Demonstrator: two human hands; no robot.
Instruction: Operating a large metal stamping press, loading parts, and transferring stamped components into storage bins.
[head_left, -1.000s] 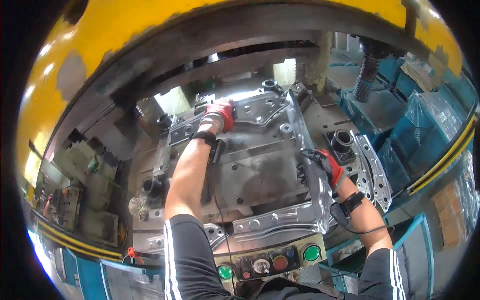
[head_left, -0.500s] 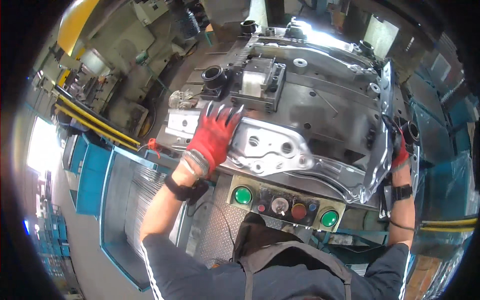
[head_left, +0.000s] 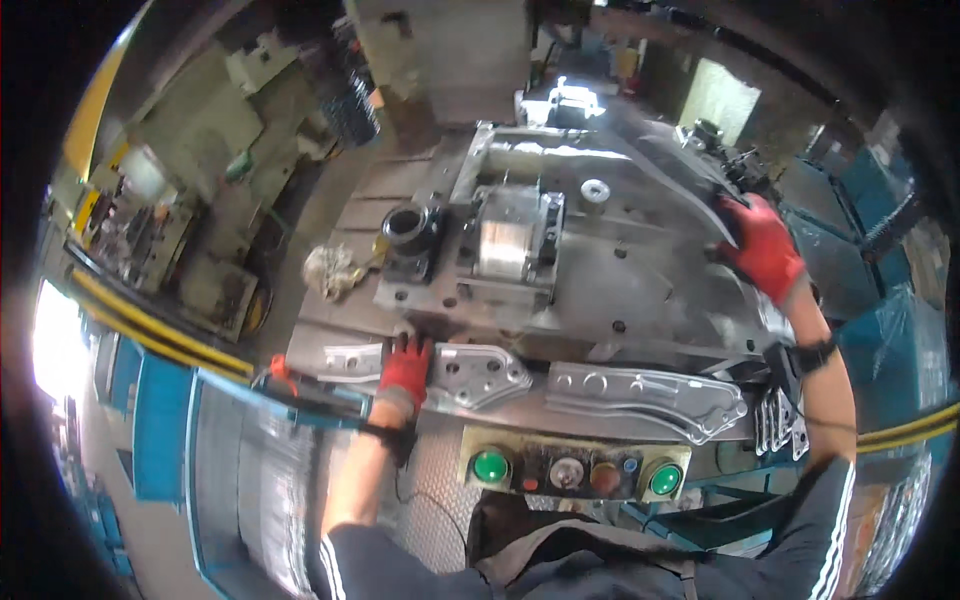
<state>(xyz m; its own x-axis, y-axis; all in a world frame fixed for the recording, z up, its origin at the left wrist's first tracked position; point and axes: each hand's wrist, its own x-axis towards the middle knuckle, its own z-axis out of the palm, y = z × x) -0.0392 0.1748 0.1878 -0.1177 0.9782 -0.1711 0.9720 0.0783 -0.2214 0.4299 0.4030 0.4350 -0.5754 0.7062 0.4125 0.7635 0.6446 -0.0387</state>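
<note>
In a red glove with dark fingertips, my left hand (head_left: pixel 405 372) lies with fingers stretched over a flat silver stamped metal bracket (head_left: pixel 472 372) at the front left edge of the press bed. The bracket has round holes and a rounded right end. My right hand (head_left: pixel 762 248), also red-gloved, reaches to the far right and closes around the near end of a long curved metal strip (head_left: pixel 680 178). That strip is smeared by motion and runs back from my fingers over the bed. A second stamped bracket (head_left: pixel 645 392) lies at the front, right of the first.
The control box (head_left: pixel 575 474) with two green buttons sits at the near edge. Black round posts (head_left: pixel 408 228) and a raised steel block (head_left: pixel 508 235) stand on the bed, near a crumpled rag (head_left: pixel 333 272). A blue-framed bin (head_left: pixel 215 470) is at the left, small metal parts (head_left: pixel 780 425) at the right.
The stamped parts have come down flat along the front edge. My right hand has moved from the near right part to the far curved strip, which has shifted. My left hand stays over its bracket.
</note>
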